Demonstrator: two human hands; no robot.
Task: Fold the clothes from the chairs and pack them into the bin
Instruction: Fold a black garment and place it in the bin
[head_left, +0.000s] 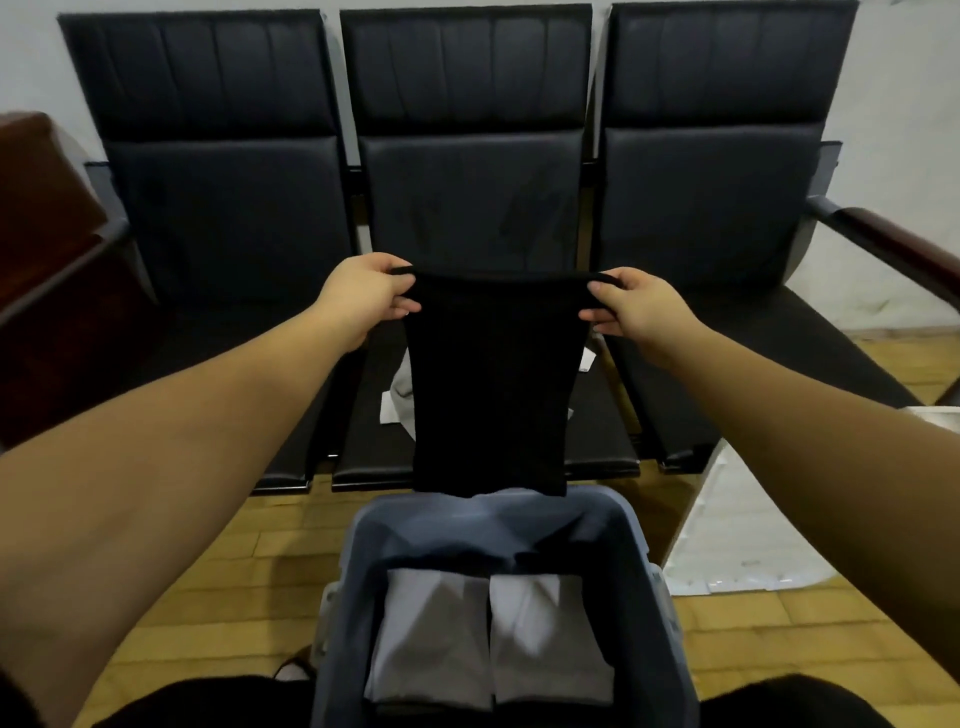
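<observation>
Head view: The left hand (363, 293) pinches the upper left corner of a black garment (491, 384), thumb on top and fingers curled beneath the edge. The right hand (631, 306) pinches the upper right corner the same way. The two hands are spread apart at the same height, keeping the top edge taut. The garment hangs straight down as a folded, narrow panel in front of the middle chair (467, 197); its lower edge sits just above the far rim of the bin (641, 582).

The bin is grey-blue and stands on the wooden floor (208, 561), close to the person, between the knees. Inside it, two folded light grey garments lie side by side: one on the left (431, 639), one on the right (545, 639), touching along their inner edges.

Three black chairs stand in a row against the wall. On the middle seat, light-coloured cloth (397, 397) shows partly behind the hanging garment. A white object (748, 525) lies on the floor to the right of the bin.
</observation>
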